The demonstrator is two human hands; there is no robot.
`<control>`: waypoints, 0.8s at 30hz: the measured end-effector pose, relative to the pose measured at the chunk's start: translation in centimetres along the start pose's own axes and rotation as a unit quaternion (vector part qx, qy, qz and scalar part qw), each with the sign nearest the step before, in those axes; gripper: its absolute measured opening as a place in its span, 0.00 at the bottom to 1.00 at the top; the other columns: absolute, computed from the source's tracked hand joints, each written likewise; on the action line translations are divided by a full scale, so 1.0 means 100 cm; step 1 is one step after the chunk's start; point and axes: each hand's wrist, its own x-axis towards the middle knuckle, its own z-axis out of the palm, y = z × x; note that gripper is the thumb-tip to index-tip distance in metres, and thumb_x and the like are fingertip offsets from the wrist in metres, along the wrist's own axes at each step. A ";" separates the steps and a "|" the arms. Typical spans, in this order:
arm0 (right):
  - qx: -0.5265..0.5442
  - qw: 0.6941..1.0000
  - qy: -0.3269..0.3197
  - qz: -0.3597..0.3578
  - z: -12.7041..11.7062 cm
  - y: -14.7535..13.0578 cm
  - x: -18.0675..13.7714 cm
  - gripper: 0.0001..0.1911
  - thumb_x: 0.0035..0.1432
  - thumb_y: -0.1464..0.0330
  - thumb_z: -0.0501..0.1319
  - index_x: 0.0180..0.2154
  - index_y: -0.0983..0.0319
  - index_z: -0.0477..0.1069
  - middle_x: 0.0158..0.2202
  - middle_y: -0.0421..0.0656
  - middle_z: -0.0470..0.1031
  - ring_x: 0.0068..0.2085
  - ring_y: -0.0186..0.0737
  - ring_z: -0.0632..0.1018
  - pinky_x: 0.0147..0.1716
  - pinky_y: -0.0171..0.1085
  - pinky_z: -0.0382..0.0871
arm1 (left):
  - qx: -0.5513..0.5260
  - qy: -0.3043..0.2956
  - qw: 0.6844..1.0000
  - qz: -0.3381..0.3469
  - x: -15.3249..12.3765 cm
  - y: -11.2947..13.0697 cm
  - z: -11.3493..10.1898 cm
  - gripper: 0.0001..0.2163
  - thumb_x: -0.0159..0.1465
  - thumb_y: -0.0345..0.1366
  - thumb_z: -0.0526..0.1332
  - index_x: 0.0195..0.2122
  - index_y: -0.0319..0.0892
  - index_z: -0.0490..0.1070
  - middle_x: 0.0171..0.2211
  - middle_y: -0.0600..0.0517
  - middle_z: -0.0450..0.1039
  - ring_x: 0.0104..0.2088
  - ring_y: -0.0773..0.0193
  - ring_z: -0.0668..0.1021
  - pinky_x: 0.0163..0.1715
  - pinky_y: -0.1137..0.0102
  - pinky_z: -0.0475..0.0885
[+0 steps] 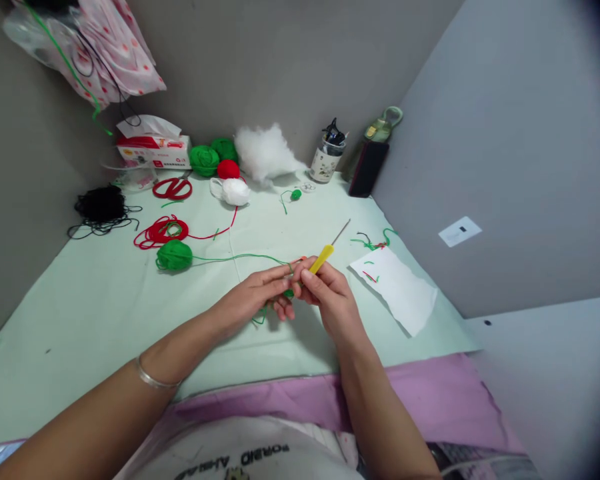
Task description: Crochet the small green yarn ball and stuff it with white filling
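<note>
The crochet hook (322,259) is well to the right of the near green ball (174,255), held in the right hand (333,297); its plump handle is bright, plain yellow, its metal shaft thin and dull grey, slanting up and away from the person; the right hand grips the handle between thumb and fingers; the left hand (260,288), nearer the ball on that same side, pinches a small green piece (289,293); fingers cover most of this piece, so its shape cannot be told, but its green is as vivid as the ball's; a thin, kinked yarn tail (260,319) shows beneath the left hand; from the ball's right side a fine green strand (240,256) runs to the fingers; just behind the ball a red coil (157,230) lies on the surface (105,320), with red scissors (173,189) farther behind it.
</note>
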 end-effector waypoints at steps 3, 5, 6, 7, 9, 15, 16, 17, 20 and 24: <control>-0.002 1.000 -0.010 -0.001 0.000 -0.001 -0.001 0.12 0.67 0.60 0.63 0.36 0.61 0.73 0.26 0.37 0.71 0.23 0.30 0.65 0.25 0.34 0.57 | -0.013 0.004 1.000 0.003 0.002 -0.003 0.004 0.12 0.68 0.42 0.63 0.45 0.40 0.79 0.35 0.50 0.71 0.30 0.67 0.76 0.29 0.72 0.73; -0.011 1.000 -0.007 0.001 0.001 -0.001 -0.001 0.12 0.67 0.59 0.63 0.36 0.61 0.73 0.26 0.37 0.72 0.23 0.31 0.66 0.25 0.34 0.58 | -0.009 0.007 1.000 0.007 0.003 -0.004 0.005 0.09 0.65 0.39 0.65 0.40 0.40 0.79 0.33 0.51 0.71 0.30 0.67 0.75 0.29 0.72 0.73; -0.016 1.000 -0.002 0.002 0.002 -0.001 -0.002 0.12 0.67 0.59 0.63 0.36 0.61 0.73 0.25 0.37 0.71 0.23 0.31 0.66 0.25 0.34 0.59 | -0.002 0.010 1.000 0.008 0.003 -0.004 0.005 0.07 0.64 0.37 0.66 0.38 0.40 0.79 0.32 0.52 0.71 0.30 0.67 0.75 0.29 0.72 0.73; -0.020 1.000 0.004 0.002 0.004 0.000 -0.002 0.12 0.67 0.58 0.63 0.36 0.60 0.73 0.24 0.36 0.70 0.23 0.31 0.66 0.25 0.34 0.60 | 0.007 0.014 1.000 0.009 0.004 -0.004 0.005 0.05 0.63 0.36 0.66 0.36 0.40 0.79 0.31 0.53 0.71 0.29 0.67 0.74 0.30 0.71 0.72; -0.022 1.000 0.009 0.006 0.007 0.001 -0.003 0.13 0.66 0.57 0.64 0.36 0.60 0.72 0.23 0.34 0.66 0.23 0.32 0.66 0.25 0.34 0.62 | 0.028 0.025 0.999 0.011 0.005 -0.005 0.005 0.04 0.63 0.34 0.66 0.33 0.40 0.78 0.31 0.53 0.72 0.30 0.67 0.74 0.33 0.71 0.72; -0.020 1.000 -0.008 0.008 0.012 0.006 -0.003 0.13 0.64 0.57 0.65 0.36 0.60 0.73 0.23 0.33 0.61 0.25 0.32 0.63 0.27 0.34 0.65 | 0.069 0.063 0.996 0.009 0.008 -0.010 0.006 0.04 0.59 0.33 0.68 0.29 0.39 0.77 0.31 0.53 0.72 0.32 0.66 0.72 0.33 0.71 0.67; -0.030 1.000 -0.005 0.001 0.013 0.007 -0.003 0.14 0.64 0.56 0.65 0.36 0.61 0.73 0.23 0.34 0.61 0.25 0.32 0.63 0.27 0.34 0.64 | 0.074 0.071 0.995 0.008 0.009 -0.011 0.006 0.03 0.58 0.33 0.68 0.30 0.39 0.78 0.30 0.53 0.72 0.31 0.66 0.71 0.32 0.71 0.66; -0.040 0.999 -0.001 -0.006 0.013 0.008 -0.003 0.14 0.64 0.56 0.65 0.35 0.61 0.73 0.24 0.35 0.62 0.26 0.32 0.63 0.27 0.34 0.64 | 0.080 0.079 0.994 0.007 0.009 -0.012 0.007 0.03 0.58 0.33 0.68 0.31 0.39 0.78 0.29 0.54 0.72 0.30 0.66 0.70 0.32 0.71 0.65; -0.048 0.999 0.001 -0.015 0.014 0.009 -0.004 0.14 0.64 0.56 0.65 0.34 0.61 0.73 0.24 0.35 0.62 0.25 0.32 0.63 0.26 0.34 0.63 | 0.091 0.092 0.992 0.000 0.009 -0.016 0.006 0.04 0.58 0.35 0.67 0.30 0.39 0.78 0.24 0.55 0.69 0.24 0.69 0.66 0.26 0.71 0.61; 0.004 1.000 0.005 0.009 0.010 0.009 -0.005 0.13 0.65 0.57 0.65 0.37 0.60 0.72 0.21 0.32 0.59 0.21 0.31 0.62 0.23 0.33 0.63 | 0.079 0.076 0.994 -0.011 0.005 -0.015 0.008 0.07 0.62 0.36 0.64 0.30 0.39 0.77 0.23 0.55 0.69 0.20 0.71 0.67 0.23 0.72 0.60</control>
